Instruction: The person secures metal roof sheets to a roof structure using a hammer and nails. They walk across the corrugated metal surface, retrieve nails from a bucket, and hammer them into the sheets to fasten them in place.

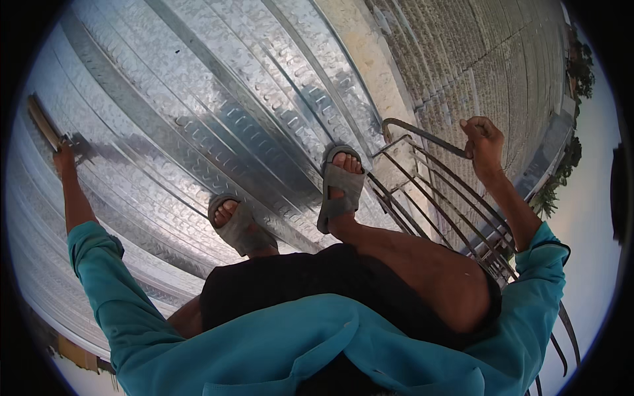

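My left hand (64,158), out at the far left, is closed round the near end of a long brown piece (43,123) that looks like wood. It lies over the ribbed metal sheeting (264,119), with a dark patch of shadow beside it. On the right, my right hand (486,146) is curled closed, at the end of a bent dark metal bar (429,136). The bar curves back to the top of a rusty metal frame of rods (429,191), which looks like a ladder or railing. My fingers partly hide how they meet the bar.
My sandalled feet (343,178) stand on the shiny sheeting near its edge. Beyond it runs a pale ledge (363,46), then a weathered grey corrugated roof (482,59). Trees (581,69) and sky show at the far right, past the metal frame.
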The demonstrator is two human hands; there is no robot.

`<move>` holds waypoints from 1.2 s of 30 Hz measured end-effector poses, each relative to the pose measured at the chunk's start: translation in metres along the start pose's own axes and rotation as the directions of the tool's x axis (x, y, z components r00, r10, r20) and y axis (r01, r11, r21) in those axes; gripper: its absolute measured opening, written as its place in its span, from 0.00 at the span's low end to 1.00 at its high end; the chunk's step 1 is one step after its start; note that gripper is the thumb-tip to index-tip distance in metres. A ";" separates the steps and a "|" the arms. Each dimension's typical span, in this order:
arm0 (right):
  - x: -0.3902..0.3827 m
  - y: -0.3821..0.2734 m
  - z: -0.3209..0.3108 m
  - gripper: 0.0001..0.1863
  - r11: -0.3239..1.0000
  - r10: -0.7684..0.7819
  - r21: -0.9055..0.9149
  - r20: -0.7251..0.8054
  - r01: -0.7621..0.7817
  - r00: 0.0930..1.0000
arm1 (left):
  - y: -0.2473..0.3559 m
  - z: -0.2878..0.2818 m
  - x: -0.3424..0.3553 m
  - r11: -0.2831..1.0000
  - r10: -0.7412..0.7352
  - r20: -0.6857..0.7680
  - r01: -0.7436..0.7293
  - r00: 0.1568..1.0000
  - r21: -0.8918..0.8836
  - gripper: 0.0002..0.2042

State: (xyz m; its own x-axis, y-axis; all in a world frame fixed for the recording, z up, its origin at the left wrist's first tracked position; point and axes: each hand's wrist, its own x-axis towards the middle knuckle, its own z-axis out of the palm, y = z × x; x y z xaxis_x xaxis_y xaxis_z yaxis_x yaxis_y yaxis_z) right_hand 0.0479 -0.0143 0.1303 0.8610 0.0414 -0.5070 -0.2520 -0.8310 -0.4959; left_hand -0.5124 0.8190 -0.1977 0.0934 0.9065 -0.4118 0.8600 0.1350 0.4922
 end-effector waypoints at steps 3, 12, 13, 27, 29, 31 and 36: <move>-0.002 0.010 -0.012 0.09 0.974 0.123 0.203 -0.084 -0.103 0.989 | 0.005 0.007 0.041 0.590 0.097 -0.195 0.102 0.976 0.801 0.38; -0.059 0.037 -0.025 0.07 0.996 -0.057 -0.072 -0.047 0.053 0.997 | 0.056 0.040 0.028 0.928 0.015 0.039 -0.029 0.999 0.372 0.43; -0.059 0.040 -0.020 0.07 0.987 -0.118 -0.107 0.024 0.120 0.993 | 0.054 0.018 0.034 0.928 -0.004 0.011 0.000 1.000 0.373 0.40; -0.029 0.056 -0.031 0.10 0.980 0.119 0.182 -0.185 -0.085 0.975 | 0.091 0.035 -0.081 0.860 -0.128 0.407 0.306 0.904 -0.409 0.15; -0.024 0.044 -0.027 0.10 0.983 0.096 0.170 -0.167 -0.067 0.981 | 0.130 0.037 -0.143 0.985 0.020 0.171 0.010 0.985 -0.172 0.08; -0.030 0.034 -0.021 0.10 0.993 0.009 0.114 -0.080 0.000 0.997 | 0.186 0.034 -0.224 0.912 0.309 0.028 -0.305 0.951 0.274 0.10; -0.047 0.037 -0.014 0.10 0.994 -0.022 0.110 -0.013 0.024 1.000 | 0.272 0.064 -0.351 0.417 0.645 0.493 -0.809 0.584 0.414 0.12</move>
State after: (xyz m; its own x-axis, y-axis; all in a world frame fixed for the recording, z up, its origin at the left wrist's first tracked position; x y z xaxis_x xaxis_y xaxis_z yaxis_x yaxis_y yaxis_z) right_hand 0.0048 -0.0543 0.1456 0.8722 0.0525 -0.4864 -0.2789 -0.7635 -0.5825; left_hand -0.2793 0.5116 0.0315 0.8564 0.4193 -0.3013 0.4904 -0.8431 0.2207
